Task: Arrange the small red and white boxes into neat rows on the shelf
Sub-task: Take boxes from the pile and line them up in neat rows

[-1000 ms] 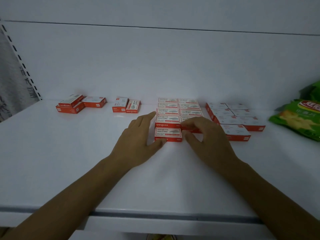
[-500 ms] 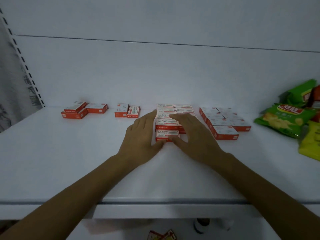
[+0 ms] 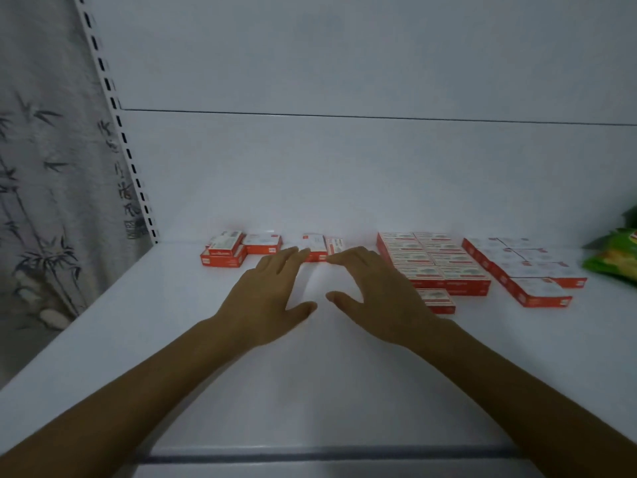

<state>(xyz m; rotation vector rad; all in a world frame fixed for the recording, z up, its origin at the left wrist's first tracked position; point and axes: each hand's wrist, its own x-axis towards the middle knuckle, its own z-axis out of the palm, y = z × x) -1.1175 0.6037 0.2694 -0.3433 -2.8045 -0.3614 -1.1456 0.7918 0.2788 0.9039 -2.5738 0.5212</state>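
Observation:
Small red and white boxes lie in groups along the back of the white shelf [image 3: 310, 381]. A tidy block of rows [image 3: 435, 260] sits right of centre, with a second block [image 3: 524, 267] further right. Two loose boxes [image 3: 315, 246] lie at centre back, and a small untidy pile [image 3: 227, 251] sits at the left. My left hand [image 3: 267, 298] and my right hand [image 3: 375, 298] hover with fingers spread, holding nothing, their fingertips just in front of the two loose boxes. The right hand covers the left edge of the tidy block.
Green snack bags [image 3: 617, 257] lie at the far right of the shelf. A perforated shelf upright [image 3: 117, 132] and a bamboo-print curtain [image 3: 44, 201] stand at the left. The shelf's front edge [image 3: 310, 458] runs below my forearms.
Both hands have left the tidy block and moved left toward the two loose boxes at centre back. The view has swung left, so the snack bags sit at the edge.

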